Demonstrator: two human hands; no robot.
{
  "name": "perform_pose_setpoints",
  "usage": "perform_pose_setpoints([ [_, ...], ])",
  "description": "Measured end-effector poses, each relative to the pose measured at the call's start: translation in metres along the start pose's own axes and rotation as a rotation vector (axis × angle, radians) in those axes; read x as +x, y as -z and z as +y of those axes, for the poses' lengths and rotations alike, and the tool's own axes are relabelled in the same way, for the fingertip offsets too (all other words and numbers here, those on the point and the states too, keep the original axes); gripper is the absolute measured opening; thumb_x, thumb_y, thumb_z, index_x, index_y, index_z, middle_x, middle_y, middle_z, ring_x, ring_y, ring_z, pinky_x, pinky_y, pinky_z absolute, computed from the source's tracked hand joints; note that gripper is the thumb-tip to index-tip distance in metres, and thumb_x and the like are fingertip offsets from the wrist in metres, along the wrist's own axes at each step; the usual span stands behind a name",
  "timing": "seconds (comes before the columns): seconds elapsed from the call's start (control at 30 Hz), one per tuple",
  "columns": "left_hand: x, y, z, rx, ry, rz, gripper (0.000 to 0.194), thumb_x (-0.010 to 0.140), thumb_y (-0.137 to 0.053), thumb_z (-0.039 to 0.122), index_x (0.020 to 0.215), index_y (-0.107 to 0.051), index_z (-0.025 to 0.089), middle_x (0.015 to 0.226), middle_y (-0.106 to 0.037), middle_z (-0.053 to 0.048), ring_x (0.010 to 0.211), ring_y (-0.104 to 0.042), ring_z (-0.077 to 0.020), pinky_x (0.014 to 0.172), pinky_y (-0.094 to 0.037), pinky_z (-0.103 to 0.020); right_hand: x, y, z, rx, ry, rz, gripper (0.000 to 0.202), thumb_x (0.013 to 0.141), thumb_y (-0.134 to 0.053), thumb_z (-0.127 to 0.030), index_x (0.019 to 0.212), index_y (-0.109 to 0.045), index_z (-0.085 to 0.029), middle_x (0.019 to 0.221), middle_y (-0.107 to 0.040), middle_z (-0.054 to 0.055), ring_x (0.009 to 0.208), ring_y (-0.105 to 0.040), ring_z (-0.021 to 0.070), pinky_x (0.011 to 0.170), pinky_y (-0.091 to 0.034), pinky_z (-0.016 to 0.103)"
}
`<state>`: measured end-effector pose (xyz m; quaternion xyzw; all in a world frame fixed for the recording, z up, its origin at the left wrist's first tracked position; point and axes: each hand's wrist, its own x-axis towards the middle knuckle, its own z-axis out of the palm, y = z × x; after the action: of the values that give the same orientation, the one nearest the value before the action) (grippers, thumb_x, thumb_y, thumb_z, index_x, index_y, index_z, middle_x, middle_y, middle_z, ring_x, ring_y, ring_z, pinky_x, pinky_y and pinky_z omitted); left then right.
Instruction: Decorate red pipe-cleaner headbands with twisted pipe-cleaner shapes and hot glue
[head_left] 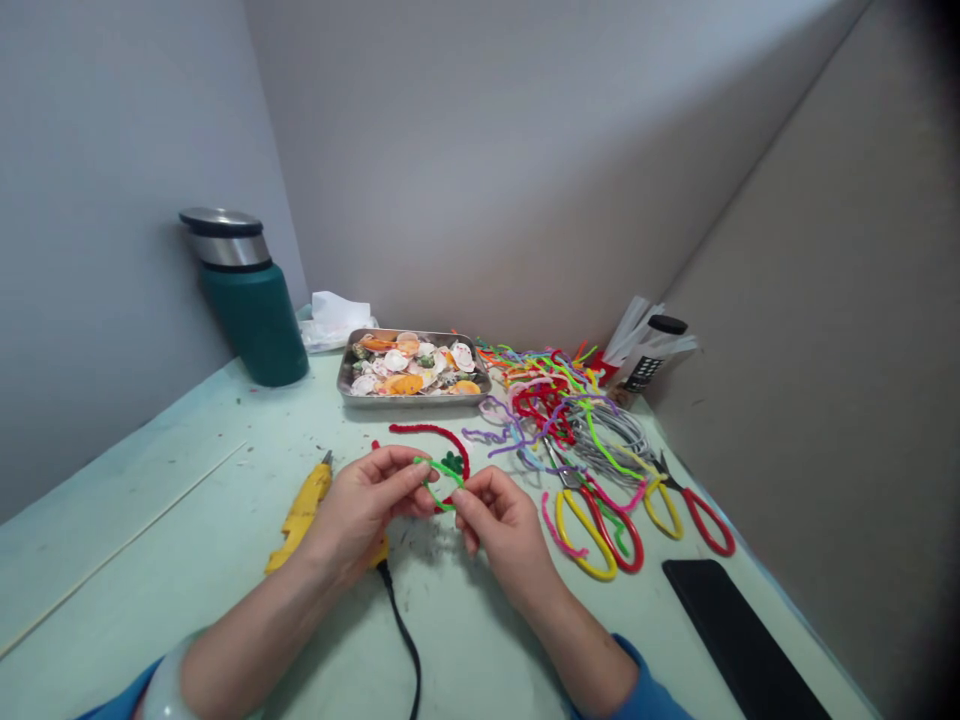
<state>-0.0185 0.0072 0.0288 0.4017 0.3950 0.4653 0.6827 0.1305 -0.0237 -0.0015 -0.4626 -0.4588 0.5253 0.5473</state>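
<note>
A bright green pipe cleaner (444,506), bent into a small loop, is pinched between my two hands above the table. My left hand (379,495) closes thumb and fingertips on its left side. On its lower right side, my right hand (496,520) grips it the same way. Just behind the loop lies a curved red pipe cleaner (431,430) with a small dark green curled piece (452,462) beside it. Partly hidden by my left wrist, a yellow hot glue gun (302,515) rests on the table.
A metal tray (416,401) of shells stands at the back, with a green bottle (251,310) to its left. Tangled pipe cleaners (555,400) and two scissors (600,530) (694,505) lie right, near a black flat case (735,630). A thin stick (127,545) lies left.
</note>
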Motion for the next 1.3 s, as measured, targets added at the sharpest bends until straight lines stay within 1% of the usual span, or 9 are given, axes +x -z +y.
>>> perform_pose_setpoints([
  [0.2,-0.0029,-0.0011,0.0008,0.063,0.059,0.003,0.032,0.067,-0.073,0.026,0.096,-0.069,0.013,0.053,-0.064,0.001,0.051,-0.056,-0.0095,0.059,-0.047,-0.02,-0.0024,0.0007,-0.0036,-0.033,-0.016,-0.028,0.024,0.076,-0.063,-0.033,0.067,-0.047,-0.018,0.047,-0.049,-0.008,0.036,-0.038,0.005,0.036,-0.029,0.017],
  [0.47,-0.0049,-0.0027,0.002,0.088,0.071,0.004,0.03,0.066,-0.074,0.026,0.093,-0.071,0.013,0.051,-0.063,0.001,0.049,-0.054,-0.0096,0.058,-0.046,-0.021,-0.003,0.0006,-0.0062,-0.042,-0.04,-0.063,0.024,0.074,-0.063,-0.031,0.064,-0.046,-0.019,0.045,-0.048,-0.008,0.035,-0.036,0.0049,0.036,-0.027,0.017],
  [0.6,-0.0032,0.0003,-0.0004,0.041,0.111,-0.064,0.027,0.067,-0.073,0.026,0.092,-0.072,0.015,0.052,-0.062,0.001,0.047,-0.054,-0.0087,0.054,-0.045,-0.02,-0.0026,0.0014,-0.0062,-0.05,-0.051,-0.088,0.023,0.074,-0.063,-0.03,0.063,-0.046,-0.019,0.043,-0.047,-0.009,0.034,-0.035,0.0045,0.035,-0.026,0.017],
  [0.73,-0.0023,0.003,-0.0027,-0.018,0.131,-0.107,0.026,0.069,-0.072,0.024,0.093,-0.071,0.015,0.061,-0.066,-0.001,0.048,-0.054,-0.0077,0.054,-0.045,-0.019,-0.0018,0.0021,-0.005,-0.041,-0.087,-0.148,0.023,0.073,-0.063,-0.029,0.063,-0.045,-0.019,0.04,-0.045,-0.01,0.032,-0.034,0.0044,0.034,-0.025,0.017],
  [0.83,-0.0036,0.0025,-0.0021,-0.044,0.142,-0.137,0.027,0.069,-0.072,0.023,0.094,-0.071,0.014,0.066,-0.067,-0.003,0.048,-0.054,-0.0078,0.055,-0.046,-0.02,-0.0017,0.0017,-0.004,-0.02,-0.137,-0.196,0.021,0.071,-0.063,-0.028,0.063,-0.046,-0.018,0.04,-0.048,-0.009,0.031,-0.036,0.0045,0.033,-0.025,0.016],
  [1.0,-0.0051,0.0015,-0.0013,-0.044,0.16,-0.207,0.028,0.07,-0.071,0.022,0.097,-0.071,0.015,0.065,-0.066,-0.002,0.047,-0.052,-0.007,0.055,-0.046,-0.021,-0.0025,0.0008,-0.0045,0.02,-0.158,-0.219,0.018,0.069,-0.062,-0.027,0.064,-0.048,-0.018,0.044,-0.052,-0.008,0.031,-0.037,0.0043,0.032,-0.027,0.016],
  [1.1,-0.0043,0.0018,-0.002,0.016,0.13,-0.182,0.028,0.069,-0.071,0.023,0.097,-0.071,0.017,0.066,-0.067,-0.001,0.047,-0.051,-0.0065,0.055,-0.045,-0.02,-0.003,0.0011,-0.0062,-0.001,-0.151,-0.199,0.017,0.069,-0.062,-0.026,0.063,-0.048,-0.018,0.042,-0.05,-0.008,0.031,-0.036,0.0041,0.032,-0.026,0.016],
  [1.23,-0.0026,0.0021,-0.0029,0.149,0.038,-0.123,0.026,0.07,-0.07,0.027,0.094,-0.072,0.017,0.052,-0.063,0.001,0.051,-0.055,-0.0111,0.059,-0.047,-0.023,-0.0033,0.0015,-0.0068,-0.067,-0.13,-0.148,0.018,0.071,-0.062,-0.025,0.062,-0.047,-0.018,0.041,-0.047,-0.009,0.032,-0.035,0.0043,0.033,-0.025,0.016],
  [1.3,-0.002,0.0021,-0.0029,0.179,0.009,-0.112,0.024,0.07,-0.07,0.029,0.09,-0.072,0.016,0.051,-0.062,0.001,0.051,-0.056,-0.0122,0.059,-0.047,-0.024,-0.0033,0.0011,-0.006,-0.09,-0.109,-0.135,0.019,0.072,-0.062,-0.025,0.062,-0.047,-0.018,0.041,-0.046,-0.009,0.033,-0.035,0.0046,0.034,-0.026,0.016],
])
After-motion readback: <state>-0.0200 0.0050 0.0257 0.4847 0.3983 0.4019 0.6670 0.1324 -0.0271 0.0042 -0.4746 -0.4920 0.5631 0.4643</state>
